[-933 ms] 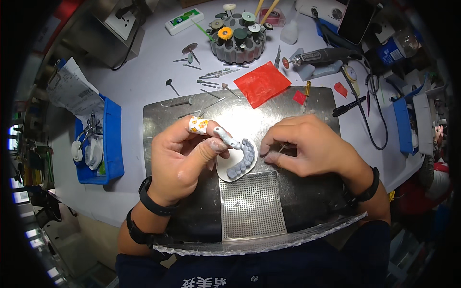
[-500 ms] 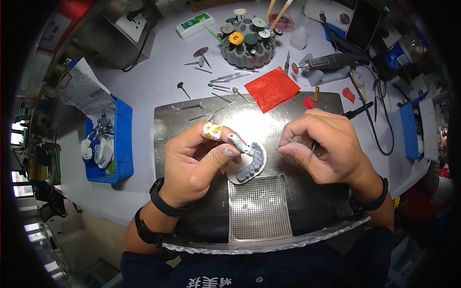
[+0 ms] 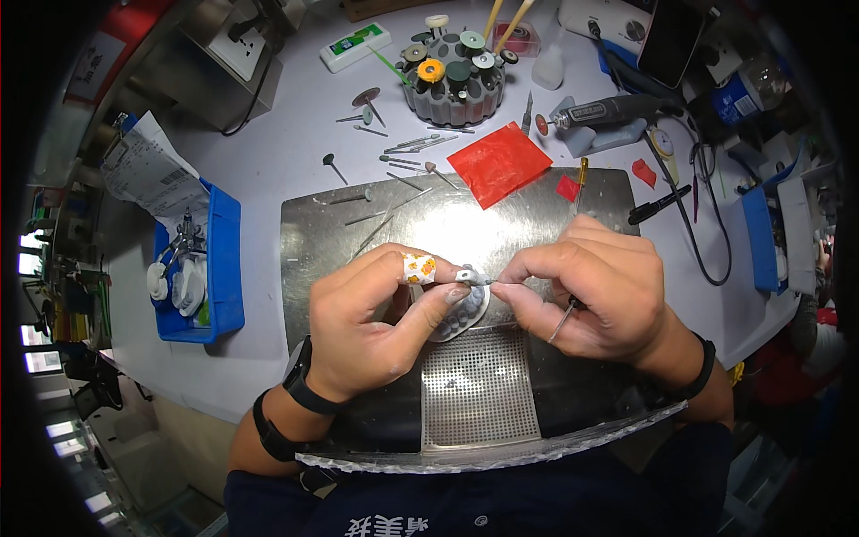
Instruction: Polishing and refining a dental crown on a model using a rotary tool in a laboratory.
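Note:
My left hand (image 3: 380, 318), a patterned bandage round one finger, pinches a small grey-white dental bridge (image 3: 471, 277) with visible holes between thumb and index finger. My right hand (image 3: 586, 295) is closed, its thumb and index fingertip meeting at the bridge's right end; anything tiny between them is too small to make out. A thin metal tool (image 3: 563, 320) with a dark end is tucked in its curled fingers. Just below the bridge is a dental model (image 3: 461, 320) with grey teeth on a white base, partly hidden by my left hand.
Under my hands lies a metal work plate (image 3: 331, 242) with a perforated panel (image 3: 479, 394). Loose burs (image 3: 412, 143), a red packet (image 3: 499, 166) and a round bur stand (image 3: 456, 98) lie beyond. A blue tray (image 3: 224, 268) stands left; a rotary handpiece (image 3: 604, 114) rests far right.
My right hand has moved left, its fingertips now meeting the bridge. The bridge has turned from a slanted to a more level position, and my left hand covers more of the dental model.

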Action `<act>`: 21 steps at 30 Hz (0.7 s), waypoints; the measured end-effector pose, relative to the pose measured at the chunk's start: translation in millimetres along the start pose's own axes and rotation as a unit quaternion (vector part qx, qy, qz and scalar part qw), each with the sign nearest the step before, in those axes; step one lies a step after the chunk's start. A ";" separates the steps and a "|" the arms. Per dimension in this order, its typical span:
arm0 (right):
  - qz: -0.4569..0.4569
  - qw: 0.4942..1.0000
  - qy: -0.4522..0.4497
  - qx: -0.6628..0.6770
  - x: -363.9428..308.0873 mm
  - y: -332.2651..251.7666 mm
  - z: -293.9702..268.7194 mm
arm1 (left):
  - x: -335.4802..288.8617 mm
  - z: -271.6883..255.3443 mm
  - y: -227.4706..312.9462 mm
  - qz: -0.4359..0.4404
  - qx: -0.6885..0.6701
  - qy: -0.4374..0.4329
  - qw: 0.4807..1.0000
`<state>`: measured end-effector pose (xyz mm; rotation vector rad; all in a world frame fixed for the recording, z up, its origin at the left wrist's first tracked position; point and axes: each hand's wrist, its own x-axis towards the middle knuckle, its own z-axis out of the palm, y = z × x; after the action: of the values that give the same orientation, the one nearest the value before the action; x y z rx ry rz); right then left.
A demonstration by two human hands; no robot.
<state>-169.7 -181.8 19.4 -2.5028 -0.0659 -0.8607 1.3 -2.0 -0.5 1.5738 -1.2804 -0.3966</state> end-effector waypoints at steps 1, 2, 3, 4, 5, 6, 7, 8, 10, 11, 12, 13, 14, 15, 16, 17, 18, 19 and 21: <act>0.000 1.000 0.000 0.000 0.0 0.0 1.3 | -0.2 -1.5 3.0 -0.024 0.025 -0.024 0.999; -0.005 1.000 0.012 -0.004 0.6 -0.2 3.0 | 1.7 0.0 1.6 -0.024 0.024 -0.024 0.999; -0.010 1.000 0.024 -0.007 1.1 -0.7 4.6 | 3.8 2.1 0.3 0.026 0.041 -0.012 0.999; -0.010 1.000 0.023 -0.007 0.9 -0.3 6.5 | 5.0 3.1 -0.5 0.077 0.058 0.001 0.995; -0.022 0.999 0.031 -0.016 0.6 0.7 8.6 | 5.2 2.7 -0.3 0.077 0.057 0.001 0.995; -0.034 0.998 0.040 -0.025 0.2 1.3 9.7 | 5.3 2.3 0.6 0.092 0.061 -0.007 0.994; -0.035 0.998 0.040 -0.025 0.9 2.6 9.6 | 5.3 1.8 1.4 0.107 0.066 -0.015 0.992; -0.047 0.998 0.030 0.000 2.0 4.5 8.7 | 3.5 2.4 -1.2 0.108 0.066 -0.015 0.992; -0.066 0.997 0.023 0.029 3.4 2.8 5.2 | -3.4 3.5 -8.7 -0.027 -0.098 -0.024 0.995; 0.031 0.995 0.010 0.091 2.7 -4.2 -0.4 | -5.0 2.3 -7.5 -0.026 -0.093 -0.021 0.995; 0.125 0.981 -0.001 0.149 1.3 -7.2 -4.9 | -4.2 1.4 -7.5 -0.126 -0.296 -0.032 0.946; 0.139 0.975 -0.017 0.174 -1.8 -3.5 -10.2 | -3.5 -2.0 -7.5 -0.219 -0.479 -0.040 0.849; 0.136 0.971 0.007 0.195 -3.4 -2.3 -8.7 | -4.3 2.4 -15.0 -0.181 -0.548 -0.051 0.815; 0.137 0.966 0.030 0.216 -4.7 -1.8 -5.9 | -4.2 6.7 -18.5 -0.171 -0.577 -0.050 0.797; 0.131 0.966 0.035 0.220 -4.1 0.3 -1.3 | -3.9 9.7 -17.1 -0.176 -0.563 -0.044 0.806; 0.104 0.981 0.047 0.157 -3.7 2.7 4.0 | -2.5 9.6 -15.4 -0.182 -0.550 -0.038 0.814; 0.081 0.991 0.057 0.091 -3.6 3.9 5.6 | -1.1 7.1 -13.6 -0.179 -0.548 -0.052 0.816; 0.080 0.991 0.058 0.092 -0.9 2.6 2.5 | -2.0 4.9 -14.7 -0.178 -0.546 -0.052 0.817; 0.001 0.999 -0.003 0.039 5.8 -3.5 -10.0 | -4.7 2.7 -19.2 -0.152 -0.502 -0.056 0.850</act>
<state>-171.4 -184.0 31.1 -2.4327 -0.0968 -0.8348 7.6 -1.0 -19.4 0.8233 -0.6627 -1.1576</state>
